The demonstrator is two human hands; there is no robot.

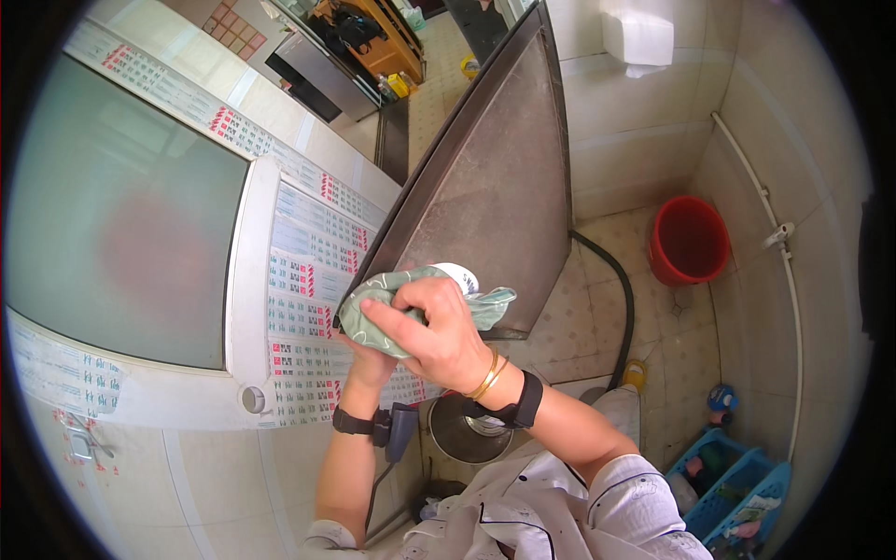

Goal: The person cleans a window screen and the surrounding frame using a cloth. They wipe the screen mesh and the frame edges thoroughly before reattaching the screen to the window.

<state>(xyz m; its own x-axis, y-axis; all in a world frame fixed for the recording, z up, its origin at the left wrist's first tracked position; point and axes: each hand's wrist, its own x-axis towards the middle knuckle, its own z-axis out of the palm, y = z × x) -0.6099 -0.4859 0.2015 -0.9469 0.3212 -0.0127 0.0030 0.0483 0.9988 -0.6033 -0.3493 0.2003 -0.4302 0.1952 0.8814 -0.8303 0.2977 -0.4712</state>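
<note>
My right hand [430, 325] grips a bunched sage-green cloth [378, 308] with thin white line patterns. A loose fold of it sticks out to the right, past my knuckles. From beneath, my left hand [371, 360] holds the same bundle, its fingers mostly hidden by the cloth. A white rounded object [458, 275] with dark lettering shows at the bundle's far edge, against the cloth; the rest of it is covered, so its kind is unclear. Both hands are raised in front of the lower edge of a dark, dusty panel [490, 203].
A white door [248, 308] with frosted glass stands at left. Below my wrists is a metal bucket [465, 437]. A dark hose [623, 287] crosses the tiled floor near a red bucket [689, 241]. A blue plastic basket [756, 483] stands at lower right, under a white wall pipe [794, 315].
</note>
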